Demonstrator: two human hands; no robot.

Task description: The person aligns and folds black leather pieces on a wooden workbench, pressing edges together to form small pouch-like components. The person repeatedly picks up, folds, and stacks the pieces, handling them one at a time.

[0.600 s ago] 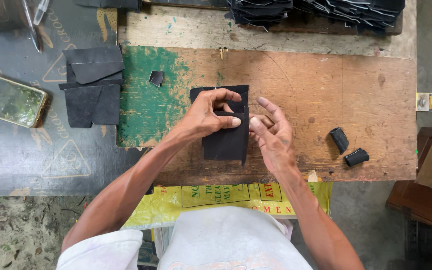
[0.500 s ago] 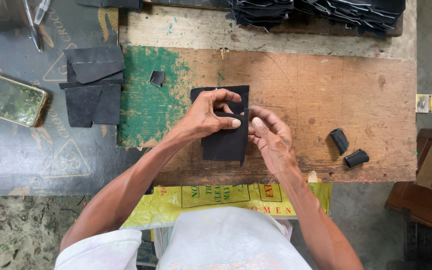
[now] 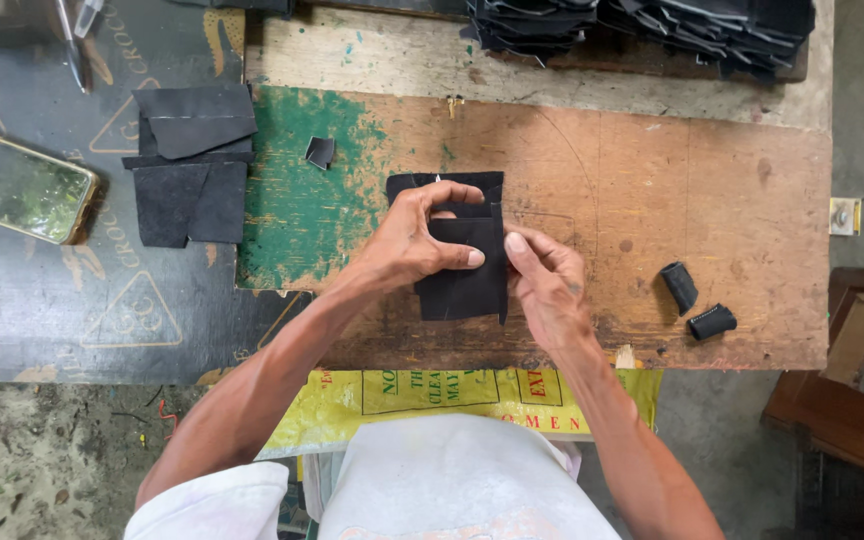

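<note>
Worn wooden table [image 3: 712, 190] lies mostly bare around the black leather piece [image 3: 462, 265] at its middle, pinched by left hand [image 3: 417, 240] and right hand [image 3: 547, 285], with two dark rolls [image 3: 697, 305] rightward and stacked black pieces [image 3: 642, 25] along the far edge.

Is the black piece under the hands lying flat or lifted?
Flat: the black piece lies on the wooden board, left hand pressing it.

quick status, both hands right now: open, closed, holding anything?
Left hand: closed, pinching the black leather piece on the wooden board.
Right hand: fingers curled, thumb pressing the same piece's right edge.
</note>
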